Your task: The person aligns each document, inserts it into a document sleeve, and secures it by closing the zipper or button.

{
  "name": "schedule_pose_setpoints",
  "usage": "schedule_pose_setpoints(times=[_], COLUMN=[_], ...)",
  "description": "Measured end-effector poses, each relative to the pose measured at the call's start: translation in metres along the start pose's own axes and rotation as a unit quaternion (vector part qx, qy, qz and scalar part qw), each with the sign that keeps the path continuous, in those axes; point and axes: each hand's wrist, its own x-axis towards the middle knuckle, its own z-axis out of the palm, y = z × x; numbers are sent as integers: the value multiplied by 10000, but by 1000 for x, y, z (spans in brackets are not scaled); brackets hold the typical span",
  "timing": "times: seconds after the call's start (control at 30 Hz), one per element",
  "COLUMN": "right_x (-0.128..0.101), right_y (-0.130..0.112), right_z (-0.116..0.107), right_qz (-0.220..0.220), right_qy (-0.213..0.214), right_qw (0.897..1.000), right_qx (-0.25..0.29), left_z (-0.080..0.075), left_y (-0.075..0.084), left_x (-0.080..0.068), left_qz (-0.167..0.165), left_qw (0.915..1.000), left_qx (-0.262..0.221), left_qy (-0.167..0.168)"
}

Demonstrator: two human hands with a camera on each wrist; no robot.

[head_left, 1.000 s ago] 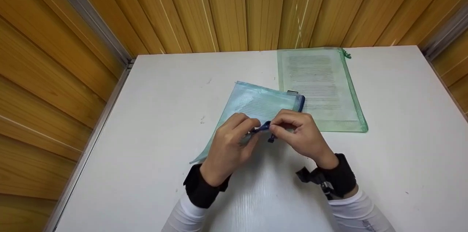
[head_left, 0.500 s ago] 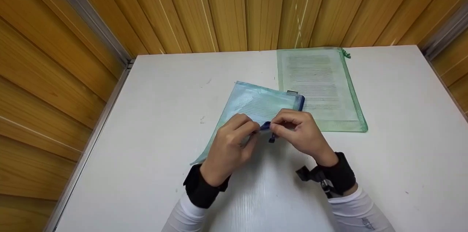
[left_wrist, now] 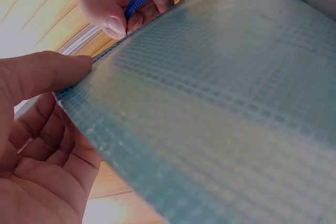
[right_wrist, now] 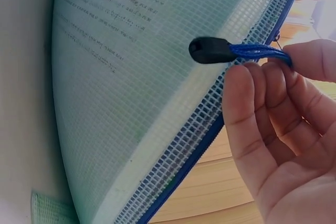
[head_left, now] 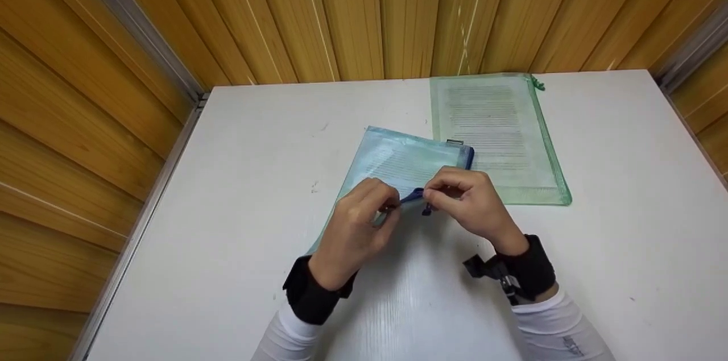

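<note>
We are reaching both forearms forward, hands meeting at the middle. Our left hand [head_left: 355, 224] is curling its fingers, thumb pressing against them in a pinch. Our right hand [head_left: 475, 204] is pinching with thumb and forefinger, remaining fingers loosely bent.

1. Bare bench [head_left: 256, 139] to the left of the blue mesh pouch [head_left: 398, 162], open for passage up to the wooden wall [head_left: 114, 122].
2. Right side blocked near the back by the green mesh pouch [head_left: 500, 139], lying flat, just beside the blue one.
3. Wide bare stretch right of both hands, toward the bench's front-right corner.
4. Back closed off by wooden panelling [head_left: 369, 8].
</note>
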Motion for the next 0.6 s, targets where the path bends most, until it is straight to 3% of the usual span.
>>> schedule_pose_setpoints(times=[0.13,0.33,0.6], right_x=[0,0,0], right_y=[1,1,4], right_z=[0,-1,-8], right_qz=[-78,-261,-9], right_qy=[-22,-104,155], right_qw=[9999,9994,9995], right_qx=[-140,-225,-266], left_z=[0,1,-1], left_y=[0,0,1], left_x=[-1,-3,-2], left_qz=[-101,-140,9], left_qw=[9998,9991,9992], left_qx=[-61,251,398], left_qy=[-131,-298,-11])
